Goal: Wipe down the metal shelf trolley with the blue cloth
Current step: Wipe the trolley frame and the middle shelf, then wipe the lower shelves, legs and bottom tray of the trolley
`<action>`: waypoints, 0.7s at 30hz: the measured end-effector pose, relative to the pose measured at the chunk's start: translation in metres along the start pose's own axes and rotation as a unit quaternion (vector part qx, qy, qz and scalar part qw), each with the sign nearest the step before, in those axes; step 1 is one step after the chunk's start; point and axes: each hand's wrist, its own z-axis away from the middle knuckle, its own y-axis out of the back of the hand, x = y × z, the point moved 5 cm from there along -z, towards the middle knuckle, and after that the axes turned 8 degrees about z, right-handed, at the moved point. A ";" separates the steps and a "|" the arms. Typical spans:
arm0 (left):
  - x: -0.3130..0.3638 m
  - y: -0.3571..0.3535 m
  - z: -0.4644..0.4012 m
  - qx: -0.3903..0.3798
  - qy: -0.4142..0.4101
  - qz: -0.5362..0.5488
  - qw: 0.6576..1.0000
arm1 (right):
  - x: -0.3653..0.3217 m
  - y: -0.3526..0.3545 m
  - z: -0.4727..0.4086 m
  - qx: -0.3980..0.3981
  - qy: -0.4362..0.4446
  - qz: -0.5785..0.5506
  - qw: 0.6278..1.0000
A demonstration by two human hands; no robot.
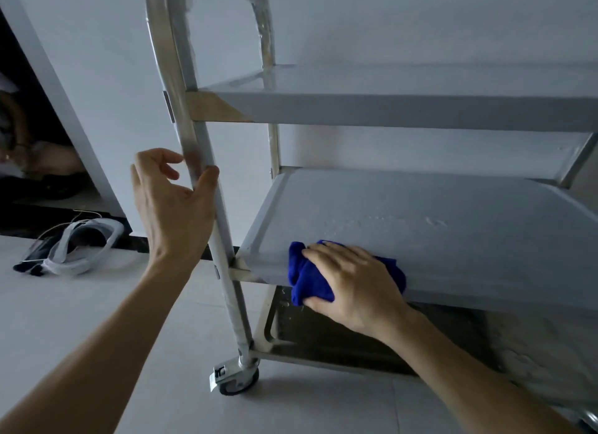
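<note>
While bare floor (97, 304) lies open at left, left hand (174, 203) hangs loose, thumb touching the trolley (207, 161) upright; right hand (352, 284) grips the blue cloth (304, 278) over the middle shelf (420, 220) front edge.

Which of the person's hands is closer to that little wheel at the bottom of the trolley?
Right. The right hand presses the blue cloth on the middle shelf's front edge, up and right of the wheel. The left hand is higher still, at the upright post.
</note>
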 end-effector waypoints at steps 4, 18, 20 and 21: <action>0.005 0.001 0.003 0.039 -0.013 -0.015 0.999 | 0.074 0.020 0.060 0.006 -0.037 0.002 0.999; -0.022 -0.133 0.120 -0.502 -0.145 -0.205 0.827 | 0.096 0.027 0.080 0.051 -0.155 0.023 0.986; -0.026 -0.142 0.121 -0.514 -0.167 -0.254 0.802 | 0.075 0.015 0.062 0.013 -0.125 0.037 0.991; -0.029 -0.145 0.119 -0.512 -0.166 -0.267 0.800 | 0.067 0.009 0.054 0.003 -0.118 0.040 0.992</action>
